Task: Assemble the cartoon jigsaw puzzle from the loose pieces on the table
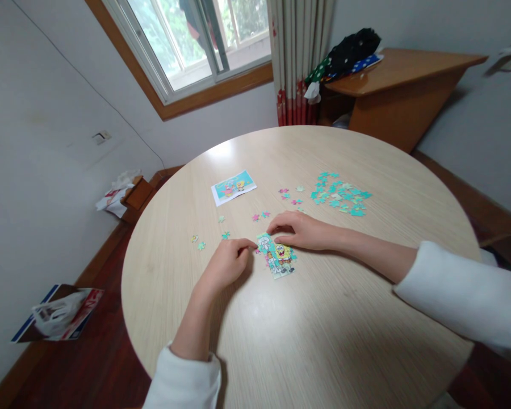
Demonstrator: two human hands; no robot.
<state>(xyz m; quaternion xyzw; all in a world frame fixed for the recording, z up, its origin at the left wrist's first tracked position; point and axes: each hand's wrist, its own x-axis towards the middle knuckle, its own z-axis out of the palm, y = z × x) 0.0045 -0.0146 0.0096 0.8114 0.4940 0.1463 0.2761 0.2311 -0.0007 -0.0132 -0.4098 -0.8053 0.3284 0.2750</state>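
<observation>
A partly joined jigsaw puzzle [276, 257] lies on the round table, showing a pale teal cartoon figure beside a yellow square one. My left hand [230, 260] is at its left edge, index fingertip against the edge and the other fingers curled in. From the right, my right hand [300, 230] reaches over the upper edge, thumb and index finger bent down onto the puzzle's top. Whether a single loose piece sits under those fingertips is hidden. Just beyond the right hand are pink and teal puzzle pieces [260, 216].
A picture card [234, 187] lies farther back on the round table [174, 272]. Many teal pieces [340, 194] are spread at the back right; a few loose pieces [201, 245] lie left. Behind stands a wooden desk [404, 74] with dark cloth [353, 51].
</observation>
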